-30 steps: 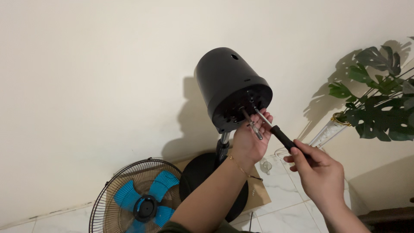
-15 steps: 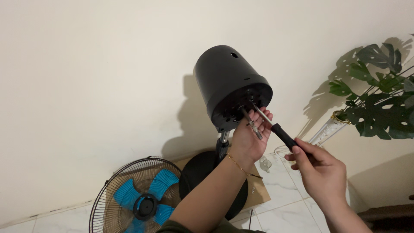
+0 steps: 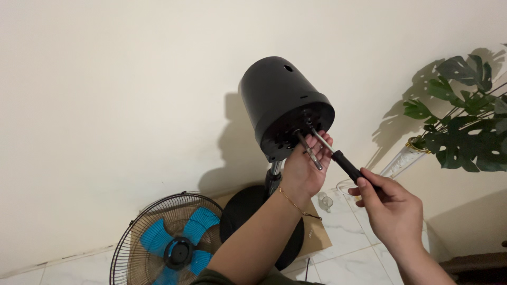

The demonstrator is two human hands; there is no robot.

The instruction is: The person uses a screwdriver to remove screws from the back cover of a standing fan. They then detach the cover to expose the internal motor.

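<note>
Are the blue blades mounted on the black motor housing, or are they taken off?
Taken off. The bare shaft sticks out of the motor housing, while the blue blades lie in the wire grille on the floor.

Your left hand point(image 3: 303, 171) covers the lower front rim of the black motor housing point(image 3: 282, 105), so you cannot tell how its fingers meet the face there. The screwdriver point(image 3: 338, 158) tip disappears among the holes in that face, and whatever it touches is too small to make out. Your right hand point(image 3: 393, 211) hides the end of the handle. Your left forearm crosses the round base point(image 3: 243, 211) and most of the pole point(image 3: 273, 177). The fan guard point(image 3: 169, 240) with its blue blades is cut off by the bottom edge, and the plant point(image 3: 459, 126) by the right edge.
</note>
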